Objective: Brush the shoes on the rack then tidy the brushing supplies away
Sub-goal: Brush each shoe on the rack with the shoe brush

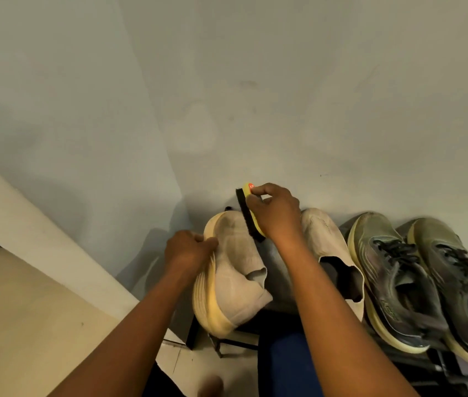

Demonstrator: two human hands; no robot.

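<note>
Brushing looks barely begun, on the first pale shoe.
The left hand point(188, 249) grips the cream knit slip-on shoe point(234, 272), tilted on the black metal rack point(439, 365); the right hand point(274, 213) holds the yellow-backed black-bristled brush point(248, 214) against its toe. Its mate point(331, 247) and the olive lace-up trainers point(416, 279) seemingly wait; tidying remains.

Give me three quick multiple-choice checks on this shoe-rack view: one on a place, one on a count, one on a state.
1. Where is the brush?
A. on the floor
B. against the toe of the tilted beige shoe
C. inside a dark shoe

2. How many shoes show?
A. two
B. three
C. four

3. What is the left hand doing?
A. gripping the beige shoe's sole edge
B. hanging idle
C. holding a cloth

Answers:
1 B, the right hand holds its black bristles on the toe.
2 C, two beige ones, the second on the rack, and two dark sneakers.
3 A, its fingers curl over the yellowed sole.
</note>
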